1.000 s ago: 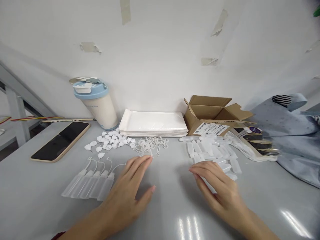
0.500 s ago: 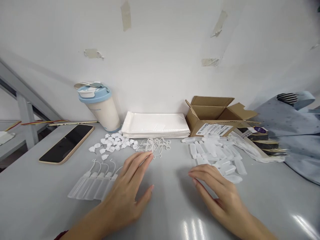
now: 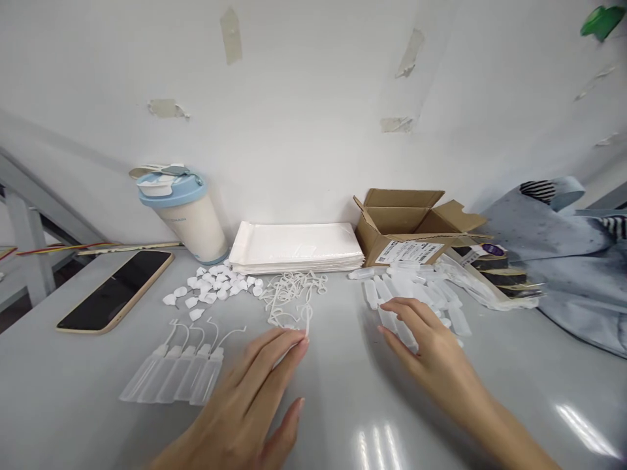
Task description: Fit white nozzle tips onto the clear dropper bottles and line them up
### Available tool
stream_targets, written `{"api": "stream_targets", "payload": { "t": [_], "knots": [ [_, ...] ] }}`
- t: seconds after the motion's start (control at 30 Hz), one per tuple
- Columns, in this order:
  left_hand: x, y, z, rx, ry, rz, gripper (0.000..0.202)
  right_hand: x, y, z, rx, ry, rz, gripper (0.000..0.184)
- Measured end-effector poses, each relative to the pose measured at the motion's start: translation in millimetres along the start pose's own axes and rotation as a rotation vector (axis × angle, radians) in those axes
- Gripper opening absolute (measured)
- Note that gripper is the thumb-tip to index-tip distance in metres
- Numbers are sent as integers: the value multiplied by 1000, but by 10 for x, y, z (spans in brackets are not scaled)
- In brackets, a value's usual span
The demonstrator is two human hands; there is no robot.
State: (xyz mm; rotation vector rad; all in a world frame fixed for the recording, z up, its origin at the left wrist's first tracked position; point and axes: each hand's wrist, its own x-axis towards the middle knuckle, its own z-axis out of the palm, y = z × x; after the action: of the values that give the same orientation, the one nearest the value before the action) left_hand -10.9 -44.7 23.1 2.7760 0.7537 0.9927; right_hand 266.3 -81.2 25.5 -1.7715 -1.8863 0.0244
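My left hand lies low over the table, fingers stretched and thumb apart. Its fingertips touch the end of a thin white loop strap that trails from a tangled pile of similar straps. My right hand is held with thumb and fingers apart at the near left side of a heap of empty translucent plastic bottles, some of them hidden behind it. Left of my left hand, several capped bottles lie side by side, each with a strap at its neck. Small white caps are scattered behind them.
A stack of white padded envelopes stands against the wall beside an open cardboard box. At left are a phone and a tumbler. A packet and a light-blue cloth bag sit at right.
My left hand has moved toward me, and some straps from the pile now trail nearer to me. My right hand has gone up closer to the loose bottles, its fingers spreading. The view has shifted slightly.
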Motion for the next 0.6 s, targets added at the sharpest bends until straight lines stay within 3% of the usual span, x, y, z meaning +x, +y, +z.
{"api": "stream_targets", "payload": {
  "t": [0.2, 0.4, 0.6],
  "knots": [
    [50, -3, -6, -60, 17, 99, 33, 18, 22, -18, -30, -159, 173, 26],
    [77, 40, -2, -105, -85, 154, 25, 6, 45, 35, -55, -153, 67, 27],
    [40, -10, 80, -46, -28, 120, 25, -20, 32, 82, -145, -110, -53, 24]
  ]
}}
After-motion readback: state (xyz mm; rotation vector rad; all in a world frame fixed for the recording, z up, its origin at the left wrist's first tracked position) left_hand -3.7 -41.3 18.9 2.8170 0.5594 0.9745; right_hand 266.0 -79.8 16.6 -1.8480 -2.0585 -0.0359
